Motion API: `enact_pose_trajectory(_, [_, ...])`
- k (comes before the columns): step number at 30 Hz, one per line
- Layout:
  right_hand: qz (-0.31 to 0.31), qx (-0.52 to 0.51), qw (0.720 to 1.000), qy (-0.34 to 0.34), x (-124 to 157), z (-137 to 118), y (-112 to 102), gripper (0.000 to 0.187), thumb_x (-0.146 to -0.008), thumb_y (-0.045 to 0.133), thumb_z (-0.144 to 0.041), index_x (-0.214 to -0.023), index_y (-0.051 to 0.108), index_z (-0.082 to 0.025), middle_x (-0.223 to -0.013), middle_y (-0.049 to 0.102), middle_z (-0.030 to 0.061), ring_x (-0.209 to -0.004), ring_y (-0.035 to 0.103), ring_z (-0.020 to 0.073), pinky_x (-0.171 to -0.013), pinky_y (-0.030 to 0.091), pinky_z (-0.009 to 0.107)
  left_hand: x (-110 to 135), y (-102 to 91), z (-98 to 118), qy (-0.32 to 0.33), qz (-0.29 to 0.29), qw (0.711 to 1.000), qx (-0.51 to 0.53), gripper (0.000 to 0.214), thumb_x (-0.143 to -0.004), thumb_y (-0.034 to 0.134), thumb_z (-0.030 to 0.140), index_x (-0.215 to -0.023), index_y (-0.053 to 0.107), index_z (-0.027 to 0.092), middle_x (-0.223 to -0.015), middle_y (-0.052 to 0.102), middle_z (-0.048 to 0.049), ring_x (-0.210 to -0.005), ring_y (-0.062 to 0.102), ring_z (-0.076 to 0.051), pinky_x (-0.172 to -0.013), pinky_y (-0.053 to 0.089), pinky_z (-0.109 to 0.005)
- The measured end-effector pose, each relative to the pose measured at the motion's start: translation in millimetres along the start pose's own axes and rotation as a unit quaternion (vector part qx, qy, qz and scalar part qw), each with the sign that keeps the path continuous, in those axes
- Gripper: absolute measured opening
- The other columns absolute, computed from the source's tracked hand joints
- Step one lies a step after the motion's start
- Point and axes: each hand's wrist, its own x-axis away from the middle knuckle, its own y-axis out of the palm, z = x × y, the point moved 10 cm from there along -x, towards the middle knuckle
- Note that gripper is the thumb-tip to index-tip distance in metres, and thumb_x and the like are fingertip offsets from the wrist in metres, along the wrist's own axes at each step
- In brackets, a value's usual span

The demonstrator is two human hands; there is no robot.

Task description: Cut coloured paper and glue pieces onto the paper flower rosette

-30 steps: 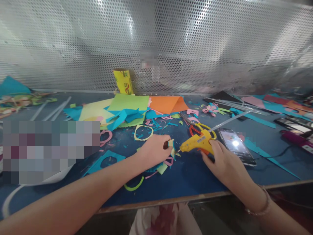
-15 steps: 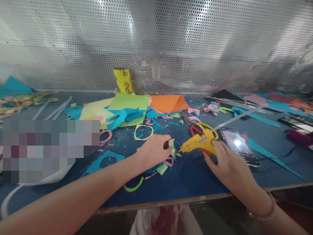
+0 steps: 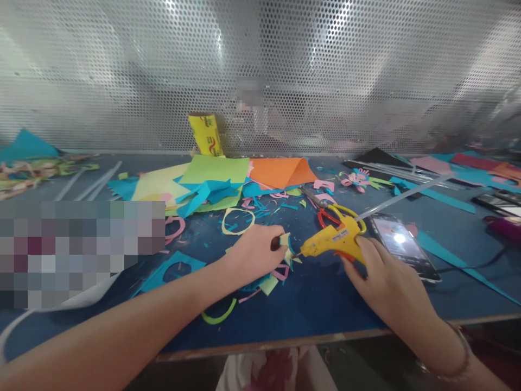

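My right hand is wrapped round the handle of a yellow glue gun. A clear glue stick juts from the gun's back end. My left hand is closed on a small blue and pale yellow paper piece, partly hidden by the fingers. The metal nozzle points left and is at the paper piece; I cannot tell whether they touch. Below my left hand lie paper scraps, among them a pale green square and a pink piece.
Scissors with red and yellow handles lie behind the gun. A phone rests right of it. Coloured sheets, a yellow tube and a pink-blue paper flower are farther back. A perforated metal panel borders the table.
Both hands, the paper piece and the glue gun keep nearly the same places. The view has shifted slightly, and my right hand appears a little lower and farther right.
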Motion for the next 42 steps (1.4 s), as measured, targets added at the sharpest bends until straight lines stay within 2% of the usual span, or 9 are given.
enact_pose_trajectory(10, [-0.011, 0.007, 1.000, 0.007, 0, 2, 0, 0.033, -0.080, 0.043, -0.040, -0.095, 0.050, -0.012, -0.079, 0.060, 0.0057, -0.060, 0.056, 0.0134, -0.042, 0.032, 0.022, 1, -1.6, 2, 0.005, 0.002, 1.000, 0.000, 0.016, -0.069, 0.043, 0.021, -0.054, 0.040, 0.017, -0.053, 0.052, 0.0016, -0.049, 0.046, -0.009, -0.049, 0.028, -0.022])
enact_pose_trajectory(24, [0.024, 0.023, 0.999, -0.002, 4, 5, -8, 0.032, -0.077, 0.047, -0.036, -0.096, 0.053, -0.012, -0.079, 0.062, 0.0067, -0.056, 0.055, 0.0125, -0.045, 0.034, 0.023, 1, -0.4, 1, 0.002, -0.009, 1.000, 0.012, 0.016, -0.069, 0.042, 0.021, -0.053, 0.042, 0.017, -0.051, 0.052, 0.0016, -0.047, 0.044, -0.009, -0.047, 0.026, -0.023])
enact_pose_trajectory(35, [0.050, 0.009, 0.999, -0.006, 9, 9, -16, 0.032, -0.075, 0.051, -0.035, -0.098, 0.052, -0.012, -0.085, 0.062, 0.0078, -0.062, 0.057, 0.0132, -0.050, 0.038, 0.023, 0, 0.4, -1, 0.001, 0.002, 1.000, 0.012, 0.015, -0.069, 0.043, 0.022, -0.055, 0.042, 0.017, -0.053, 0.053, 0.0015, -0.049, 0.046, -0.009, -0.049, 0.028, -0.021])
enact_pose_trajectory(42, [0.092, 0.003, 0.995, -0.029, 14, 10, -27, 0.029, -0.072, 0.056, -0.031, -0.098, 0.053, -0.016, -0.085, 0.063, 0.0070, -0.067, 0.058, 0.0152, -0.057, 0.041, 0.026, 1, 0.2, -1, 0.005, 0.005, 1.000, 0.008, 0.014, -0.069, 0.043, 0.022, -0.056, 0.044, 0.017, -0.052, 0.052, 0.0020, -0.048, 0.044, -0.009, -0.049, 0.027, -0.021])
